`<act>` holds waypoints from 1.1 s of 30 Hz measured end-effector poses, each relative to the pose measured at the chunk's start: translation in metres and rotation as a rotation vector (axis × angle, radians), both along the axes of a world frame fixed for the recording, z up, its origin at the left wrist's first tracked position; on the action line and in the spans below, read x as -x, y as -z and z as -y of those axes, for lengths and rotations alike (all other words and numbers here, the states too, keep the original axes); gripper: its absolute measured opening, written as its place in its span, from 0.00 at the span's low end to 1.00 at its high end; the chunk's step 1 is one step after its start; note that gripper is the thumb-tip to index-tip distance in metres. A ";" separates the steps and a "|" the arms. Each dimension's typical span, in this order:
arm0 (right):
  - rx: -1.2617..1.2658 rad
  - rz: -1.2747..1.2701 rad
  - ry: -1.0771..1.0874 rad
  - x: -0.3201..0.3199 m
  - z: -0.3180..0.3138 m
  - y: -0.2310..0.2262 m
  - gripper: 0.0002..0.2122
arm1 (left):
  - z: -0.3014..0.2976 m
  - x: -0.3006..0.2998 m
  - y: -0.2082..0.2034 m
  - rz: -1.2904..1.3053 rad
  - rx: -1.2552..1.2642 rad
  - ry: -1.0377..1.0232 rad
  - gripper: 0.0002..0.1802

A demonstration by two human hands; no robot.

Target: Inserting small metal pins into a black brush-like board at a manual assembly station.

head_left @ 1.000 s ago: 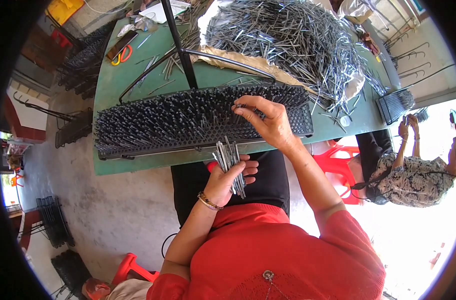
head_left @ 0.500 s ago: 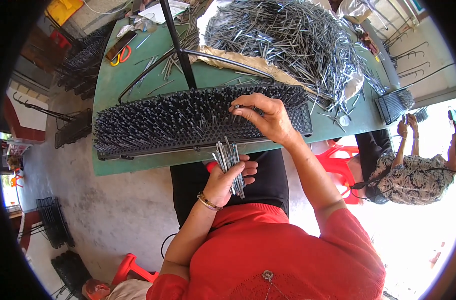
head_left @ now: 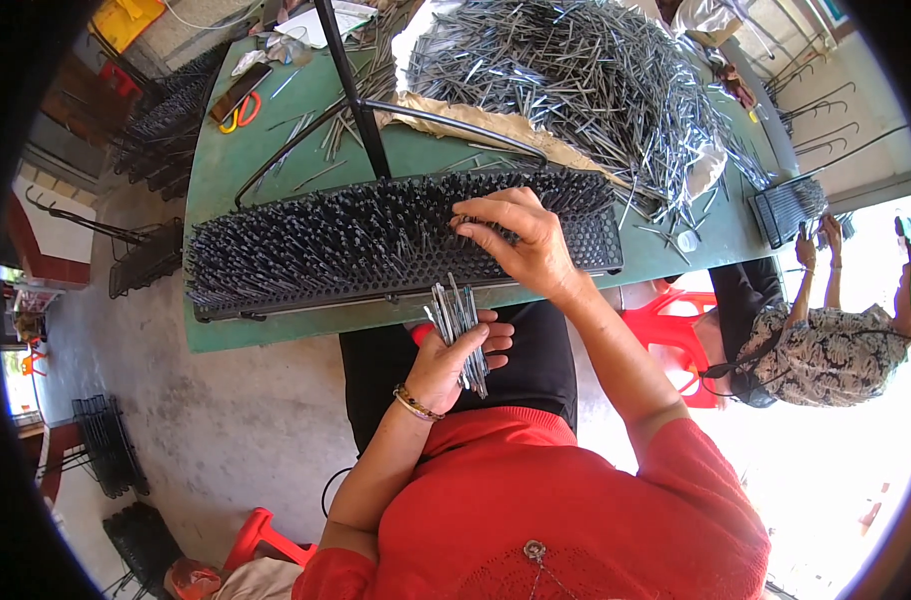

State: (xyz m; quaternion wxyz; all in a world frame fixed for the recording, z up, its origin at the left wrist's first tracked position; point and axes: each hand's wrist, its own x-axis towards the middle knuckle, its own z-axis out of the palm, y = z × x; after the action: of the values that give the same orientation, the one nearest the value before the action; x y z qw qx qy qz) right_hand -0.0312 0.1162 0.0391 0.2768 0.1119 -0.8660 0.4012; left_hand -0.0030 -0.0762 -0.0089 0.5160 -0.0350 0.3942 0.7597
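A long black perforated rack (head_left: 396,245) is laid across the front of the green worktop (head_left: 226,180), and nearly all of it is seen bristling with upright metal pins. Only a short stretch at its right end (head_left: 601,240) appears bare, though the fisheye bend and the hand in front make this hard to confirm. By that showing, the filling is judged to be almost finished, with the last holes at the right end left to take pins.

A bundle of pins (head_left: 459,325) is held in the left hand (head_left: 451,365), just below the rack's near edge, over the lap; the grip is closed around the bundle, with the pins fanned upward out of it. The right hand (head_left: 521,240) is laid over the rack toward its right part, fingertips (head_left: 466,222) pressed together among the pin heads; whether a single pin is pinched there cannot be told.

A large loose heap of pins (head_left: 576,80) is left on brown paper at the far side of the worktop, so supply is plentiful. Scissors (head_left: 238,105) lie at the far left corner. Another person (head_left: 826,340) is seated to the right, by a 2nd, smaller rack (head_left: 781,205).
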 end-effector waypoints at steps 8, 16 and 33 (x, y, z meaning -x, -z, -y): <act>-0.164 -0.084 0.090 -0.004 0.004 0.010 0.11 | 0.000 0.001 0.000 0.002 0.010 0.003 0.14; -0.151 -0.141 0.137 -0.015 0.009 0.002 0.10 | 0.002 -0.001 -0.005 -0.064 -0.015 0.022 0.16; 0.674 0.775 -0.062 -0.042 0.020 0.001 0.11 | 0.010 0.003 -0.010 -0.121 -0.078 -0.051 0.16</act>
State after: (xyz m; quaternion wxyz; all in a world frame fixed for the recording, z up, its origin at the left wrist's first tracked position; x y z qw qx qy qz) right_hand 0.0112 0.0965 0.0385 -0.0556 -0.1148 -0.7240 0.6779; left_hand -0.0062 -0.0863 0.0011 0.4727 0.0210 0.3939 0.7880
